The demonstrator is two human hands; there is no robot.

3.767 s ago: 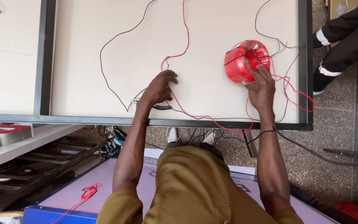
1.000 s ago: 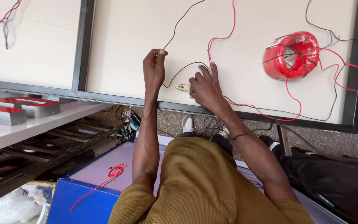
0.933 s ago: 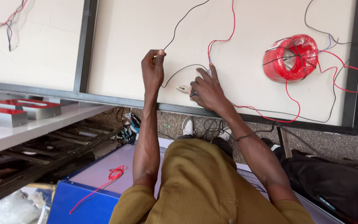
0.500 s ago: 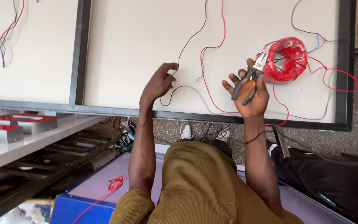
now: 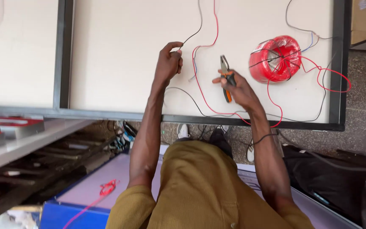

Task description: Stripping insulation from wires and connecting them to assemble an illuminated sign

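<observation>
Two hands busy: left hand (image 5: 169,63) pinches black wire (image 5: 191,37), right hand (image 5: 238,87) grips pliers (image 5: 226,76) just beside it, prob. lining up w/ the wire end next.

Single head camera, looking steeply down past the torso, near, onto both hands over the white panel (image 5: 119,55).

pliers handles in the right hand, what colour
Orange and black, on the steel-jawed pliers gripped by the right hand; head view.
</observation>
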